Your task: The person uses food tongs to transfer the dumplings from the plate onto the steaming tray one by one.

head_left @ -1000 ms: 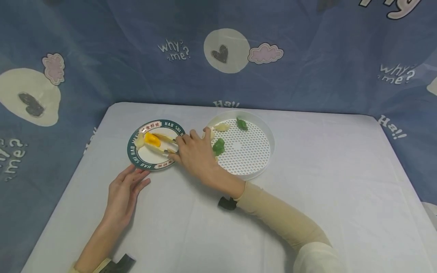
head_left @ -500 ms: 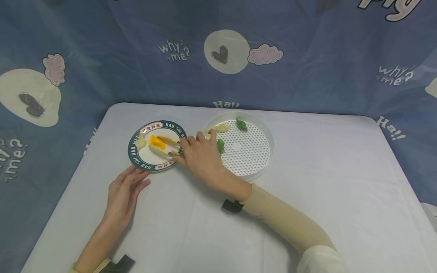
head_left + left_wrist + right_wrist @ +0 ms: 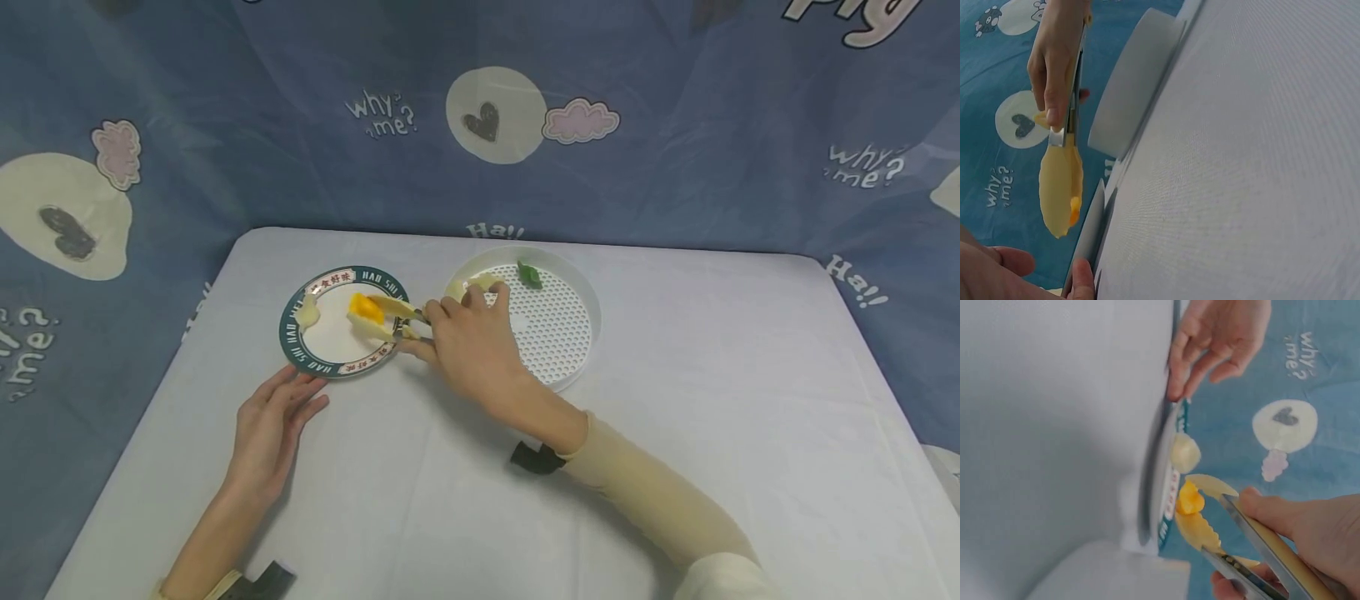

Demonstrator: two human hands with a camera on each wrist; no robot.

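Observation:
My right hand (image 3: 476, 346) grips metal tongs with pale yellow tips (image 3: 1057, 184). Between the tips is an orange-yellow piece (image 3: 366, 308), held above the right part of a green-rimmed plate (image 3: 288, 329). On the plate's left side lies a pale dumpling-like piece (image 3: 307, 312). My left hand (image 3: 266, 433) touches the plate's near left edge with extended fingertips. In the right wrist view the left hand (image 3: 1225, 337) is at the plate's edge, and the orange-yellow piece (image 3: 1190, 499) sits between the tong tips.
A round white perforated tray (image 3: 558, 333) stands right of the plate, partly hidden behind my right hand. It holds a green piece (image 3: 529, 276) and pale pieces (image 3: 486, 281). A patterned blue cloth (image 3: 675, 167) hangs behind the white table (image 3: 712, 375).
My right hand has moved right with the tongs, carrying the orange-yellow piece away from the pale piece toward the tray. It now covers the nearer green piece. My left hand has stayed at the plate.

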